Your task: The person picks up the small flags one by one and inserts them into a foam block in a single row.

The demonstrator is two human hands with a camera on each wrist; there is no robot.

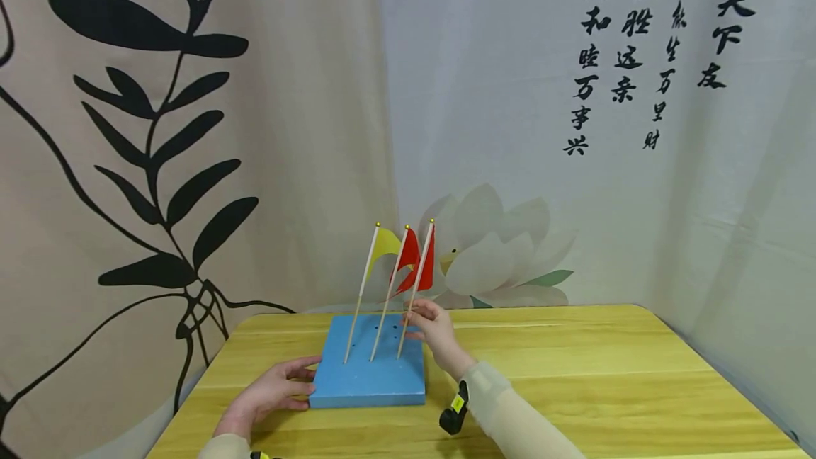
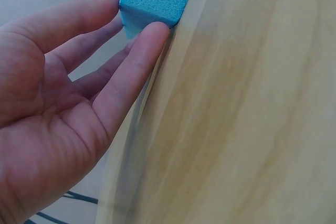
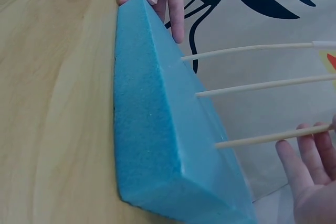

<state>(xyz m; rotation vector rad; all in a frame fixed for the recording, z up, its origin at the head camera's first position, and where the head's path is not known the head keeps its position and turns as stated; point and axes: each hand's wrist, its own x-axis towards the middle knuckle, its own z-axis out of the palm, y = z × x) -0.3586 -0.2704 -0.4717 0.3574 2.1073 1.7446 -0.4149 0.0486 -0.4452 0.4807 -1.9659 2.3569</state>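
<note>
A blue foam block (image 1: 366,392) lies on the table, with three small flags standing in it in a row. The leftmost is a yellow flag (image 1: 384,241); beside it stand a middle red flag (image 1: 411,250) and a right red flag (image 1: 428,264). My right hand (image 1: 435,331) pinches the right red flag's stick (image 3: 252,140) between thumb and fingers, above the block. The stick's lower end meets the block's top. At the block's left side, my left hand (image 1: 274,392) touches the corner with fairly straight fingers (image 2: 149,38).
Small dark holes (image 1: 395,326) dot the block's top behind the sticks. The wooden table (image 1: 574,374) extends to both sides. Behind it hangs a curtain (image 1: 319,126) with plant and lettering prints. A black wrist camera (image 1: 454,413) is strapped at the right sleeve.
</note>
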